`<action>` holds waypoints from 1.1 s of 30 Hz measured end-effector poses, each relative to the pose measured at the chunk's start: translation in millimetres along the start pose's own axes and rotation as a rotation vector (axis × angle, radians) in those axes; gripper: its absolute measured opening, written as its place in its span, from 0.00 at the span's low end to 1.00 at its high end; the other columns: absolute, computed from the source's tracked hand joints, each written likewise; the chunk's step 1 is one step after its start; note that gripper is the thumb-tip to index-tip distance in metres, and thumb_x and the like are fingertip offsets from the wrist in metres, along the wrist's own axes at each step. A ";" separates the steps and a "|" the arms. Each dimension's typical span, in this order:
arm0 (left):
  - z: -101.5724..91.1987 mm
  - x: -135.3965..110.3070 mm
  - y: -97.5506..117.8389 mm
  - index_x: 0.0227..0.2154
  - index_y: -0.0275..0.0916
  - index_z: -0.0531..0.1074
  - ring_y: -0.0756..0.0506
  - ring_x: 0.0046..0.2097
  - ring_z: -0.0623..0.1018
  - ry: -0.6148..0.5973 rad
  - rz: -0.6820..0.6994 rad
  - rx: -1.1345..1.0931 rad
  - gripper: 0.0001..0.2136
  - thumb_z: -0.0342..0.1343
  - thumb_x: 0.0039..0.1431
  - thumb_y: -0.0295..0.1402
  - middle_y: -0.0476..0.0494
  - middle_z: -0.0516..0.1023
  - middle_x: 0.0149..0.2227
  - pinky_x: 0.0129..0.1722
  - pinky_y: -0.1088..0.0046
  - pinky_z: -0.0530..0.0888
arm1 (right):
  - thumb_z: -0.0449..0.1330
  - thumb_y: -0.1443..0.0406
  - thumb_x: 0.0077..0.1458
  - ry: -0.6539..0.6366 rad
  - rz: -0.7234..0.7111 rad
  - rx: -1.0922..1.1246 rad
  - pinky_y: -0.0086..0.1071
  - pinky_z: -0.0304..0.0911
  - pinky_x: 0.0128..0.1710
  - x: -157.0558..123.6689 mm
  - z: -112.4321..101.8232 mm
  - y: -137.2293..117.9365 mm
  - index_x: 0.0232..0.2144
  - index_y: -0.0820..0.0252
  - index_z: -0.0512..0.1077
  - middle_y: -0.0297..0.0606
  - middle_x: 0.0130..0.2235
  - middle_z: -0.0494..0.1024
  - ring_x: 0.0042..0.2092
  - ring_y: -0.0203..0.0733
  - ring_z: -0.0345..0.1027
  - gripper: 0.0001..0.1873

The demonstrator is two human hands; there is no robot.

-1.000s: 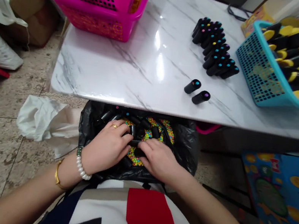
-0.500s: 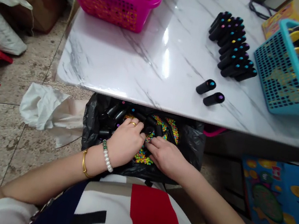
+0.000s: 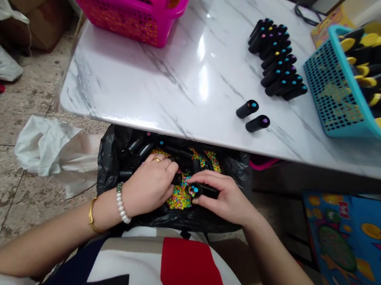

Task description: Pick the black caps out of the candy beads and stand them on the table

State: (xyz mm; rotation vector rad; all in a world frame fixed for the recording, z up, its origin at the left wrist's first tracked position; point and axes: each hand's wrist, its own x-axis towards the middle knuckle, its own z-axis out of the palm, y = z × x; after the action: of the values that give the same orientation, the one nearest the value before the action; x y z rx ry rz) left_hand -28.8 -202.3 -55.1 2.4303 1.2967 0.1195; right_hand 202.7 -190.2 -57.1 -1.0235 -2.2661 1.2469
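Both hands work inside a bin lined with a black plastic bag (image 3: 110, 148), which holds small multicoloured beads (image 3: 180, 200) and several black tubes (image 3: 134, 145). My right hand (image 3: 227, 195) is closed round a black tube (image 3: 209, 191); its open end faces left and shows coloured beads inside. To the left, my left hand (image 3: 154, 183), wearing a ring and bracelets, is curled with its back to me. The end of another black tube (image 3: 177, 178) sticks out from its fingers; the rest of that tube is hidden.
On the marble-patterned table (image 3: 130, 83) stand two black tubes (image 3: 253, 116) and a cluster of several more (image 3: 277, 59). Pink baskets (image 3: 125, 13) are at the left, a blue basket of black-and-yellow items (image 3: 341, 100) at the right. A white bag (image 3: 45, 146) lies beside the bin.
My right hand has turned and drawn slightly right, now showing a tube with beads at its open end. A tube end has come into sight at my left fingers. The camera view has shifted.
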 end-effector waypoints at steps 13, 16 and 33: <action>-0.4 -11.6 -19.8 0.42 0.34 0.67 0.40 0.48 0.71 0.225 -0.020 -0.221 0.10 0.57 0.57 0.29 0.39 0.75 0.42 0.53 0.58 0.66 | 0.53 0.69 0.64 -0.329 -0.149 -0.841 0.40 0.63 0.42 20.2 34.9 -2.4 0.44 0.65 0.75 0.46 0.39 0.74 0.42 0.47 0.64 0.12; -1.9 -15.3 -21.1 0.42 0.35 0.67 0.40 0.48 0.71 0.230 -0.030 -0.237 0.10 0.57 0.58 0.29 0.39 0.75 0.42 0.53 0.57 0.66 | 0.55 0.69 0.63 -0.296 -0.116 -0.730 0.38 0.64 0.43 17.5 30.5 1.4 0.45 0.62 0.75 0.44 0.40 0.75 0.42 0.45 0.66 0.12; 3.5 -14.0 -11.4 0.45 0.42 0.67 0.42 0.47 0.75 0.308 0.058 -0.382 0.13 0.56 0.57 0.26 0.42 0.76 0.44 0.48 0.61 0.74 | 0.67 0.59 0.50 0.773 0.311 -0.074 0.29 0.67 0.31 -17.8 -51.9 18.5 0.42 0.57 0.76 0.35 0.34 0.78 0.29 0.37 0.68 0.17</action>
State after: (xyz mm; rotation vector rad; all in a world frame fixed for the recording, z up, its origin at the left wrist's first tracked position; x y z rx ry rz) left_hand -44.9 -209.0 -61.1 2.1735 1.1923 0.7136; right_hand 254.0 -166.9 -43.6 -1.5891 -1.5966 0.6758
